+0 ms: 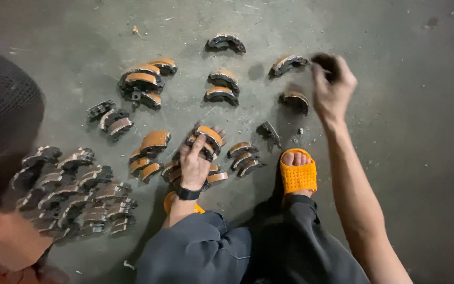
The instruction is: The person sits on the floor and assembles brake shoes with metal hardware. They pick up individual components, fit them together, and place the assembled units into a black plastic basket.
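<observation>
Brake shoes [206, 138], curved with orange-brown lining, that's what the left hand [195, 158] is clamped on, a small stack held just above the concrete floor [395, 158], near the middle of the scene. There's a black wristband [188, 194] on that arm. The right hand [332, 87] is up further off to the right, blurred, fingers curled around something dark; can't tell what. More shoes lie scattered in pairs on the far side, and a tidy grey pile [74, 192] sits on the left. An orange sandal [299, 176] is planted between the arms.
</observation>
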